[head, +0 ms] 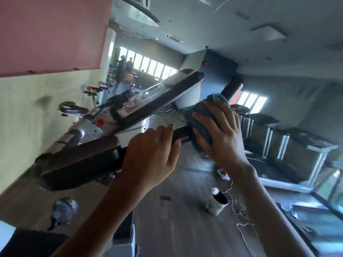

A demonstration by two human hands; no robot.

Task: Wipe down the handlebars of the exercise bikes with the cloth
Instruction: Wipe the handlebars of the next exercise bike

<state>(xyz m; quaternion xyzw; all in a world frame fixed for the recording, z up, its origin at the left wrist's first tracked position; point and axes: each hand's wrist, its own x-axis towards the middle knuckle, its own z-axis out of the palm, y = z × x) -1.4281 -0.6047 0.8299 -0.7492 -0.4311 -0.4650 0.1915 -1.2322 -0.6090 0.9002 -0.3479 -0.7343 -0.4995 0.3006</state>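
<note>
Under you runs a dark plank floor (pixel 185 229). On it you have a white-and-black cylinder (pixel 220 201), a loose pale cord (pixel 241 216) just beside it, and a small white object (pixel 223 175) beyond. Bikes (pixel 74 108) stand on your left, treadmills (pixel 289 145) on your right.

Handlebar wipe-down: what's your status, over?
Left hand grips handlebar. Right hand holds cloth wrapped round it. Console close beside, not blocking.
</note>
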